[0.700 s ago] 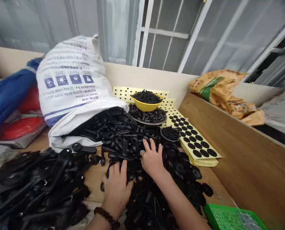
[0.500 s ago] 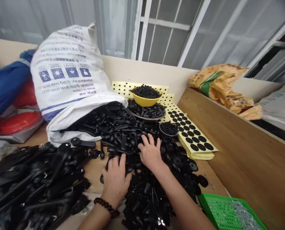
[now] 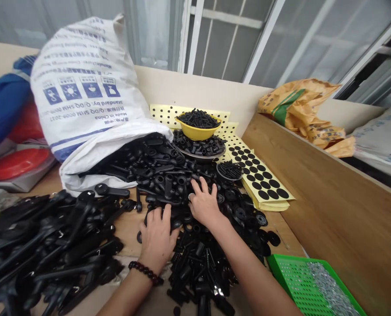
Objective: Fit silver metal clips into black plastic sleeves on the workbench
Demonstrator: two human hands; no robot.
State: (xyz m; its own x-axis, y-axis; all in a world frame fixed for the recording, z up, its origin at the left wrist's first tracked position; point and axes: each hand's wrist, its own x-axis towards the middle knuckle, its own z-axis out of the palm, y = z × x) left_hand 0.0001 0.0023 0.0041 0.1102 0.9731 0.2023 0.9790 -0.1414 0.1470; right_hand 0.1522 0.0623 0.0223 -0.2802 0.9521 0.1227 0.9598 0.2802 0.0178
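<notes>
Head cam: L hand [image 3: 157,239] & R hand [image 3: 204,206] down in blk pcs [image 3: 168,188]

Both my hands are palm-down on the heap [image 3: 195,259] mid-scene, R one a bit farther off than L. L fingers bent over dark pcs at the heap's left edge, slightly parted; can't tell if they grip anything, undersides hidden. R fingers spread, tips touching pcs; underside hidden, can't tell re grip. Bead bracelet [image 3: 145,271] on my L wrist, silvery ring [image 3: 191,196] on R hand.

Heap runs from the mouth of the white sack [image 3: 93,105], far left, past my hands toward me, w/ round discs [image 3: 239,213] at right. 2nd pile [image 3: 73,237] of longer pcs near left, bench [image 3: 129,245] btwn it & my L hand. Far side: yellow bowl [image 3: 198,133] of small blk bits atop a wide dish [image 3: 205,158] of tube-like ones; small dish [image 3: 228,178] of thin ones just right & nearer. Yellow sheets [image 3: 271,205] w/ blk dots lie right of that. Green basket [image 3: 292,281] near right, w/ silvery metal bits [image 3: 330,285] at right. Orange sack [image 3: 295,105] far right, at a wooden board's [image 3: 340,206] top edge.
</notes>
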